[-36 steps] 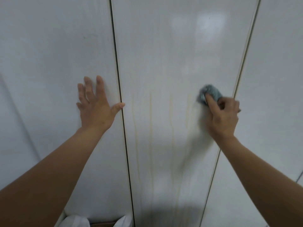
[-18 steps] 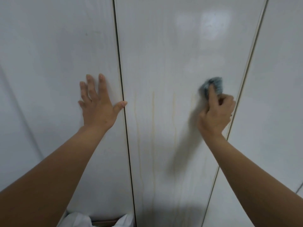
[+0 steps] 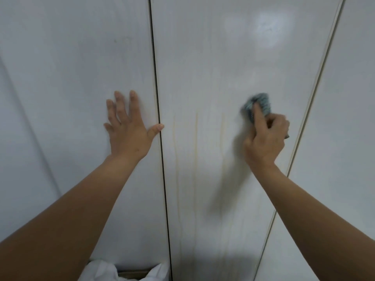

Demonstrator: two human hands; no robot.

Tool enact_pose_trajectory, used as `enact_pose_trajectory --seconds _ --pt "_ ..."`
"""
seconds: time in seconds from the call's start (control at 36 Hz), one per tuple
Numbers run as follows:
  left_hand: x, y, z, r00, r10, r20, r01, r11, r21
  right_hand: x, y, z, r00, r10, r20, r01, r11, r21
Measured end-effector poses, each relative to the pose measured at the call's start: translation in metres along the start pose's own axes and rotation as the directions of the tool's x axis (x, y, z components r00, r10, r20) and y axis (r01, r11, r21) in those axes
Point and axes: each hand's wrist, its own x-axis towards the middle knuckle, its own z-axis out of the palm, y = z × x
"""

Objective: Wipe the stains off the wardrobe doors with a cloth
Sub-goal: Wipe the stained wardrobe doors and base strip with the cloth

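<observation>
White glossy wardrobe doors fill the view. The middle door (image 3: 223, 57) carries several faint yellowish vertical drip stains (image 3: 195, 142) running down its lower half. My right hand (image 3: 264, 138) grips a bunched grey-blue cloth (image 3: 258, 104) and presses it against the middle door, right of the stains, index finger stretched over the cloth. My left hand (image 3: 127, 128) lies flat with fingers spread on the left door (image 3: 71, 78), its thumb reaching the dark gap between the doors.
A third door (image 3: 345, 138) stands to the right past a thin seam. At the bottom edge a white crumpled bag or cloth (image 3: 105, 270) lies below the left door. A light glare shows at the upper right of the middle door.
My right hand with the cloth has slid a little to the left across the middle door. My left hand has kept its place on the left door.
</observation>
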Motion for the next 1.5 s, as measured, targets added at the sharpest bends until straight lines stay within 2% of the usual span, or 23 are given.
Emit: enact_pose_trajectory --seconds 0.11,0.17,0.22,0.28,0.33,0.39,0.44,0.5,0.58,0.67,0.72,0.78,0.83,0.89,0.97,1.03,1.11,1.17,1.22,1.31,1.36,1.44,1.5 --pt "0.000 0.001 -0.001 1.000 -0.003 0.001 0.003 1.000 0.006 -0.017 0.026 -0.003 0.867 -0.479 0.133 0.490 0.869 -0.066" --pt "0.000 0.001 0.000 1.000 0.000 -0.001 0.000 1.000 0.014 -0.005 0.034 -0.009 0.809 -0.564 0.163 0.579 0.813 -0.057" --pt "0.000 0.001 0.000 1.000 0.000 -0.008 0.000 1.000 0.031 0.013 0.029 -0.013 0.878 -0.449 0.168 0.461 0.886 -0.042" --pt "0.000 0.001 0.001 1.000 0.002 -0.007 -0.002 1.000 0.029 0.032 0.011 -0.014 0.990 -0.124 0.064 0.125 0.992 -0.011" --pt "0.000 0.000 0.001 1.000 0.008 -0.002 -0.008 1.000 0.019 0.043 -0.014 -0.008 0.982 0.170 -0.081 -0.164 0.983 0.078" --pt "0.000 0.000 0.000 1.000 0.011 -0.001 -0.011 1.000 0.018 0.044 -0.032 -0.002 0.959 0.257 -0.123 -0.242 0.962 0.129" --pt "0.000 -0.001 0.000 1.000 0.010 0.001 -0.010 1.000 0.020 0.030 -0.035 0.005 0.987 0.144 -0.071 -0.138 0.987 0.081" --pt "-0.001 -0.001 -0.001 1.000 0.009 0.001 -0.009 1.000 0.018 0.000 -0.027 0.009 0.990 -0.138 0.036 0.139 0.990 -0.004" --pt "0.000 0.000 0.000 1.000 0.007 -0.003 -0.007 1.000 0.019 -0.031 0.000 0.014 0.817 -0.556 0.151 0.567 0.822 -0.044" --pt "0.000 0.001 0.000 1.000 -0.001 -0.006 0.001 1.000 0.031 -0.025 0.012 0.010 0.685 -0.701 0.199 0.714 0.700 0.010" --pt "0.001 0.000 0.001 1.000 0.003 -0.007 -0.003 0.999 0.032 -0.010 0.004 0.004 0.791 -0.565 0.233 0.572 0.819 0.046" --pt "0.001 -0.001 0.001 1.000 0.008 -0.009 -0.007 1.000 0.027 0.008 -0.014 0.001 0.968 -0.171 0.184 0.159 0.984 0.080" --pt "0.000 -0.001 0.002 1.000 0.008 -0.012 -0.008 0.999 0.031 0.022 -0.034 0.006 0.992 0.123 -0.016 -0.118 0.974 0.194" --pt "0.000 -0.001 0.001 1.000 0.010 -0.012 -0.009 0.999 0.032 0.025 -0.050 0.012 0.963 0.245 -0.112 -0.213 0.947 0.239" --pt "0.000 -0.001 0.000 1.000 0.008 -0.011 -0.008 0.999 0.033 0.005 -0.056 0.015 0.993 0.117 -0.034 -0.112 0.987 0.117" --pt "0.001 -0.001 0.000 1.000 0.006 -0.007 -0.006 0.999 0.031 -0.018 -0.045 0.016 0.985 -0.145 0.090 0.143 0.989 0.035" --pt "0.000 0.000 0.000 1.000 0.004 -0.004 -0.004 0.999 0.037 -0.028 -0.018 0.016 0.777 -0.596 0.204 0.605 0.796 0.021" --pt "0.000 0.001 0.001 1.000 0.004 -0.010 -0.003 0.999 0.047 -0.014 -0.015 0.011 0.678 -0.697 0.235 0.706 0.706 0.055" --pt "0.001 0.000 0.002 1.000 0.005 -0.018 -0.004 0.999 0.045 0.009 -0.027 0.007 0.762 -0.611 0.214 0.615 0.787 0.057" --pt "0.001 -0.002 0.003 1.000 0.013 -0.025 -0.012 0.999 0.033 0.046 -0.067 0.007 0.971 -0.207 0.119 0.196 0.976 0.099" --pt "0.000 -0.002 0.002 1.000 0.011 -0.019 -0.011 0.999 0.031 0.060 -0.090 0.011 0.999 -0.019 0.033 0.013 0.986 0.163" --pt "0.000 -0.001 -0.001 1.000 0.009 -0.008 -0.009 1.000 0.012 0.045 -0.098 0.023 0.998 -0.065 0.012 0.063 0.990 0.124" --pt "0.000 0.000 -0.002 1.000 0.007 -0.005 -0.007 1.000 0.016 0.012 -0.085 0.030 0.955 -0.283 0.091 0.278 0.959 0.062"
